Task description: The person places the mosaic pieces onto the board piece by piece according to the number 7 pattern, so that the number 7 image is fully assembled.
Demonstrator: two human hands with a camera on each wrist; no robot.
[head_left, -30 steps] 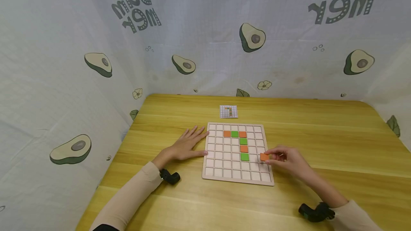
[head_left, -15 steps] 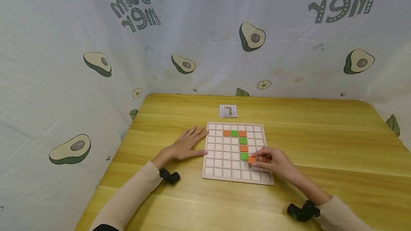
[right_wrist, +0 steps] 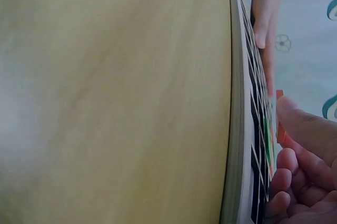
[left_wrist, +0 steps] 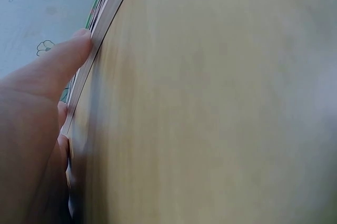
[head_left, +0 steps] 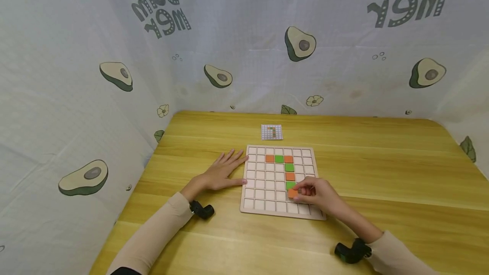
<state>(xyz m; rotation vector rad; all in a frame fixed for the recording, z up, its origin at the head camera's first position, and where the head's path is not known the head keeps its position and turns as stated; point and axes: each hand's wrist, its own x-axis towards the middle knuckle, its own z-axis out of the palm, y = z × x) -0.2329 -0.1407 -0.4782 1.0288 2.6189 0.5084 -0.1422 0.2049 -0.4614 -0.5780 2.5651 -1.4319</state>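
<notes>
My right hand point(head_left: 318, 193) pinches an orange square tile point(head_left: 293, 193) between thumb and fingers, close over the wooden grid board point(head_left: 263, 210). The tile overlaps the cell just below the lowest green tile point(head_left: 290, 186). In the right wrist view the orange tile point(right_wrist: 280, 116) stands on edge in the pinch, a little off the board's face. My left hand point(head_left: 219, 173) lies flat with spread fingers, its thumb and fingertips at the board's left edge. Orange and green tiles alternate in a row and down a column, with an orange tile point(head_left: 270, 158) at the row's left end.
A small printed card point(head_left: 271, 132) with a coloured grid pattern lies behind the board. The wooden table point(head_left: 382, 156) extends to a white curtain point(head_left: 244, 46) printed with avocados at the back and sides. A black wrist device point(head_left: 351, 251) sits at the right sleeve.
My right hand has carried the orange tile leftward and slightly down, from the board's right edge to below the lowest green tile. The left hand has stayed in place.
</notes>
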